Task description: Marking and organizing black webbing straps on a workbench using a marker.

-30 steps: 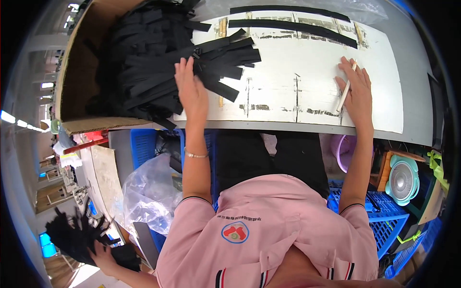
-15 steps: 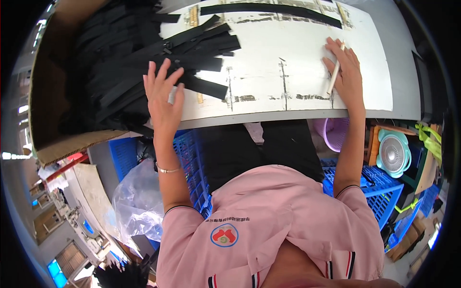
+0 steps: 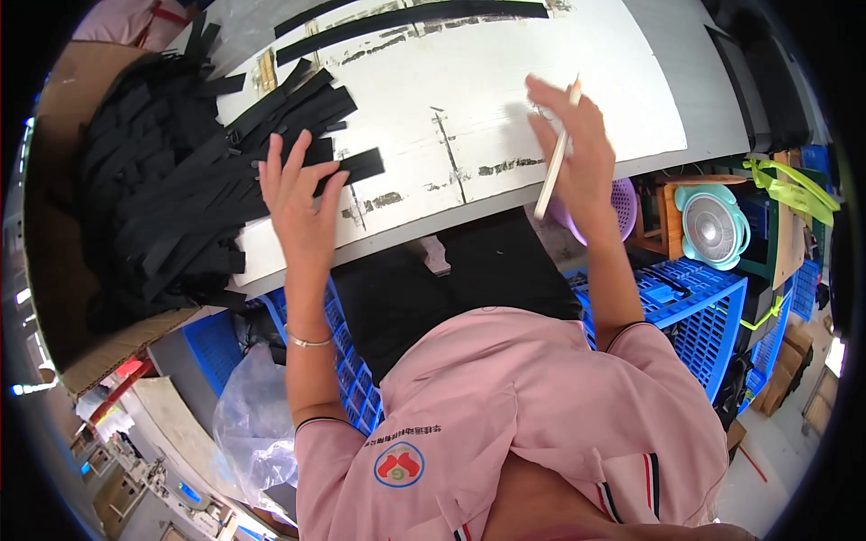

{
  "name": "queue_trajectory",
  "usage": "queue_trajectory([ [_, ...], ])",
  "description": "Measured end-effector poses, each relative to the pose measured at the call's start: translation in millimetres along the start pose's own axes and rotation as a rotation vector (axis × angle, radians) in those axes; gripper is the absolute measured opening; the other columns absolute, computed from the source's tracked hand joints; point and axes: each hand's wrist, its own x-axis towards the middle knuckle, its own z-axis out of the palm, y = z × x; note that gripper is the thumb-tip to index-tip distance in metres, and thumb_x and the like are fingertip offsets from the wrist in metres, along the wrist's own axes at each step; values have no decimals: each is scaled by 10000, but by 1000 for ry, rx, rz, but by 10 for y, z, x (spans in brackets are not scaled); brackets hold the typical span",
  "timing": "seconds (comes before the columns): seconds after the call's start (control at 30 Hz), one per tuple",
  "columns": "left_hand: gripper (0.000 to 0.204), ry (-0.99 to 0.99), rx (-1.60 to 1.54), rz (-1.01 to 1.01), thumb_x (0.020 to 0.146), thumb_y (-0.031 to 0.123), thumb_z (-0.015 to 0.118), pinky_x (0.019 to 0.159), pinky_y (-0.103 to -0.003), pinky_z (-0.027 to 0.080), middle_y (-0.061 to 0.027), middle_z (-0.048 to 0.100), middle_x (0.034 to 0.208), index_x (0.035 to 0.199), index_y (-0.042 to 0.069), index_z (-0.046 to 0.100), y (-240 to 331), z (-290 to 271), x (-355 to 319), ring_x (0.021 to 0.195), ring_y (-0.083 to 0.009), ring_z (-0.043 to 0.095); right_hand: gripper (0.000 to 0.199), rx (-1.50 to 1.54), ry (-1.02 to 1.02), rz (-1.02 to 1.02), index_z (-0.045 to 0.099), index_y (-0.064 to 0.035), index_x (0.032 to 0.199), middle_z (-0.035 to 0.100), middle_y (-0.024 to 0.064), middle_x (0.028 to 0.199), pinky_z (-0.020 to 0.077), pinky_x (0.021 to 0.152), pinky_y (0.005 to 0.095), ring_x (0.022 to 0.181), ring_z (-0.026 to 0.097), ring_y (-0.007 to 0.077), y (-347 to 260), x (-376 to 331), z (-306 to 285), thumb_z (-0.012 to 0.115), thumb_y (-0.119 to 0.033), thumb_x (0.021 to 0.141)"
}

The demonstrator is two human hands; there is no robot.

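My left hand (image 3: 302,203) is over the right edge of a pile of black straps (image 3: 180,171), fingers spread apart. The end of one black strap (image 3: 365,164) sticks out beside its thumb and forefinger; whether the fingertips touch it is hard to tell. My right hand (image 3: 585,153) is slightly blurred above the front part of a white board (image 3: 505,81). Held in it is a slim white pencil (image 3: 555,176), slanting with one end up past the fingers. Dark lines and smudged marks cover parts of the board.
Long black straps (image 3: 415,15) lie across the board's far side. A cardboard box wall (image 3: 99,68) borders the pile at left. Below the table edge are blue crates (image 3: 695,298), a purple basket (image 3: 622,209), a small teal fan (image 3: 710,227) and clear plastic (image 3: 257,415).
The view has swung, shifting the board and pile left and tilting them. My right hand has moved left over the board with the pencil. My left hand stays by the straps, fingers still spread.
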Motion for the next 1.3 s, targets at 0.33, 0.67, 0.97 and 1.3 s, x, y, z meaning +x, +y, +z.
queue_trajectory([
  [0.33, 146, -52, -166, 78, 903, 121, 755, 1241, -570, 190, -120, 591, 1460, 1043, 83, 763, 825, 607, 47, 1500, -392, 369, 372, -114, -207, -188, 652, -90, 1188, 700, 61, 1301, 315, 1197, 526, 1306, 602, 249, -470, -503, 285, 785, -219, 865],
  [0.67, 484, -203, 17, -29, 1009, 187, 645, 1257, -546, 132, -105, 504, 1574, 1475, 78, 575, 823, 341, -369, 1540, -372, 313, 363, -264, -101, -54, 681, -95, 1204, 714, 34, 1326, 281, 1218, 525, 1323, 594, 247, 201, -600, -204, 788, -166, 864],
  [0.97, 702, -153, 95, -183, 957, 348, 724, 1224, -643, -5, -159, 442, 1603, 1526, 18, 479, 582, 155, -605, 1545, -355, 301, 273, -358, 10, -53, 730, -111, 1204, 752, -13, 1233, 353, 1191, 468, 1185, 658, 221, 529, -579, -326, 715, -82, 933],
  [1.3, 691, -112, 102, -236, 922, 398, 757, 1230, -620, 24, -128, 460, 1592, 1499, 87, 539, 451, 57, -791, 1538, -344, 312, 263, -311, -7, -58, 718, -68, 1198, 745, 72, 1240, 327, 1206, 486, 1204, 668, 280, 496, -529, -357, 682, -29, 941],
])
